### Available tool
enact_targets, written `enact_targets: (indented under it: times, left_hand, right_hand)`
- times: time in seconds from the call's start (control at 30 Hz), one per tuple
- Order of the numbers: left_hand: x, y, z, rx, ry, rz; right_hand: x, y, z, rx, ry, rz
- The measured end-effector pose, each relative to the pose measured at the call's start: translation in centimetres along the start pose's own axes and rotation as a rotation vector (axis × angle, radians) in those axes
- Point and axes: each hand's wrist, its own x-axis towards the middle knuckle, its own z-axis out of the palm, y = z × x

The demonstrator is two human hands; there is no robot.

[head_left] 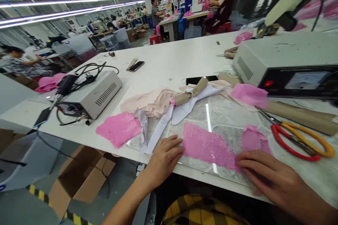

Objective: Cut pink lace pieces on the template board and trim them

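Note:
A strip of pink lace (208, 146) lies flat on a clear, shiny sheet (224, 112) at the table's front edge. My left hand (165, 158) is at its left end, fingers close together and pinched at the lace edge. At the opposite end, my right hand (274, 174) has its fingertips closed on the lace corner; its thumb is partly hidden. Just beyond the right hand sits a crumpled pink piece (255, 139). Left of my left hand are a stack of pink lace pieces (120, 129) and white paper strips (161, 128).
Scissors (301, 140) with red and orange handles lie at right. Grey boxed machines stand left (91, 93) and right (287, 52). Pale pink fabric (148, 102) and a dark phone (202, 79) lie behind the lace. A cardboard box (79, 179) is on the floor.

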Motion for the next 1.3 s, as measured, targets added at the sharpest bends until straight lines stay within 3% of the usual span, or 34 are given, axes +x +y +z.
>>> enact_targets:
  times: [0.3,0.63,1.0,1.3]
  left_hand:
    - [0.7,-0.5,-0.2,-0.037,-0.020,0.046]
    - [0.9,-0.1,-0.4,-0.140,-0.034,0.002]
    - [1.5,0.2,-1.1,0.007,-0.171,0.070]
    - [1.7,0.4,-0.6,0.085,-0.178,0.120]
  right_hand:
    - [0.4,-1.1,-0.6,-0.028,-0.062,0.017]
    - [-0.5,-0.1,0.5,-0.059,0.041,-0.040]
    - [-2.8,1.6,1.9,0.005,-0.005,0.009]
    - [-0.8,0.6,1.7,-0.044,0.047,-0.034]
